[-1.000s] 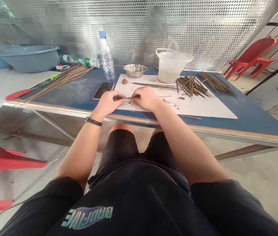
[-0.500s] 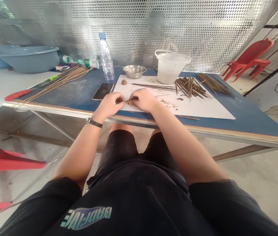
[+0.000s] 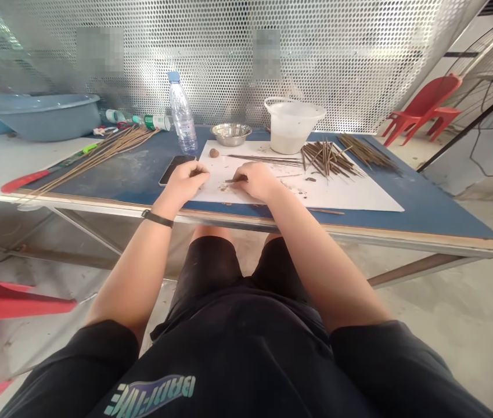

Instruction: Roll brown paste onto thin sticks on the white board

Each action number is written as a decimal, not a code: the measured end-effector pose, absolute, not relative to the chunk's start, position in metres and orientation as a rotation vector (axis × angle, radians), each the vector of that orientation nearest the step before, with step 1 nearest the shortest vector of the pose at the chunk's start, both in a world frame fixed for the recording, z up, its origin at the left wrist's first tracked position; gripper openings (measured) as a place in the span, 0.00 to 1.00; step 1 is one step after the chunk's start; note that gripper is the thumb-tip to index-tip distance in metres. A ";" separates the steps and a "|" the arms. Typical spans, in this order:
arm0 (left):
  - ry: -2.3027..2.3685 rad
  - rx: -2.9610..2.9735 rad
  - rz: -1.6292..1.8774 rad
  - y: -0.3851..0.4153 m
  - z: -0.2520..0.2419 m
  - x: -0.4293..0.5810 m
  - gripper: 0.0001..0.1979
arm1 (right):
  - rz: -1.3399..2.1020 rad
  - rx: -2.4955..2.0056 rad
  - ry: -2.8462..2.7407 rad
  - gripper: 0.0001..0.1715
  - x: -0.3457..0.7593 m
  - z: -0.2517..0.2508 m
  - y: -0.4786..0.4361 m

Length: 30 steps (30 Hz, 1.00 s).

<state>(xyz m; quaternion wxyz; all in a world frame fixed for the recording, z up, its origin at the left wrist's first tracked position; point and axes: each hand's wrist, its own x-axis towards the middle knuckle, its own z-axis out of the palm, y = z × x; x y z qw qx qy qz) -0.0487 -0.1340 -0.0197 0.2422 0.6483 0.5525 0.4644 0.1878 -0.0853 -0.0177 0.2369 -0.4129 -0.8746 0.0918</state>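
Observation:
Just above the front part of a white sheet (image 3: pixel 359 194), my right hand (image 3: pixel 257 181) is closed, with a small dark brown piece (image 3: pixel 229 180) sticking out at its fingertips. Brown crumbs lie on the sheet around those fingers. My left hand (image 3: pixel 185 181) is apart from it, over the sheet's left edge beside a phone (image 3: pixel 170 172). Its thumb and index finger come together in a pinch; whatever they hold, if anything, is too small to make out. A round brown ball (image 3: pixel 213 153) and several thin dark sticks (image 3: pixel 267 159) lie beyond the hands.
At the back stand a water bottle (image 3: pixel 182 116), a metal bowl (image 3: pixel 231 134) and a white bucket (image 3: pixel 292 128). Piles of brown sticks (image 3: pixel 328 159) lie to the right. Long thin sticks (image 3: pixel 98 154), a red-handled tool (image 3: pixel 26 181) and blue basins (image 3: pixel 50 119) are on the left.
My hands were together at a small brown piece. Now the left hand has drawn away to the left, and the piece stays at my right fingertips. The view has shifted slightly.

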 end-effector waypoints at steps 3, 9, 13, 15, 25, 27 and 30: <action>1.483 1.707 1.257 -0.117 -0.004 -0.038 0.05 | 0.257 -1.212 -2.428 0.11 0.194 -0.015 -0.090; 1.314 1.840 1.095 -0.064 0.018 -0.014 0.05 | 0.221 -1.247 -2.381 0.15 0.213 -0.020 -0.122; 1.426 1.941 1.072 -0.046 0.010 -0.018 0.05 | 0.204 -1.156 -2.471 0.19 0.223 -0.025 -0.149; 1.472 1.943 1.114 -0.044 0.002 -0.022 0.05 | 0.206 -1.109 -2.506 0.22 0.219 -0.024 -0.156; 1.507 2.017 1.045 -0.045 -0.012 -0.026 0.05 | 0.289 -1.192 -2.675 0.52 0.191 -0.023 -0.143; 1.531 2.015 1.051 -0.044 -0.011 -0.025 0.05 | 0.292 -1.151 -2.697 0.57 0.198 -0.024 -0.153; 1.538 2.018 1.049 -0.043 -0.011 -0.026 0.06 | 0.273 -1.152 -2.734 0.59 0.205 -0.022 -0.165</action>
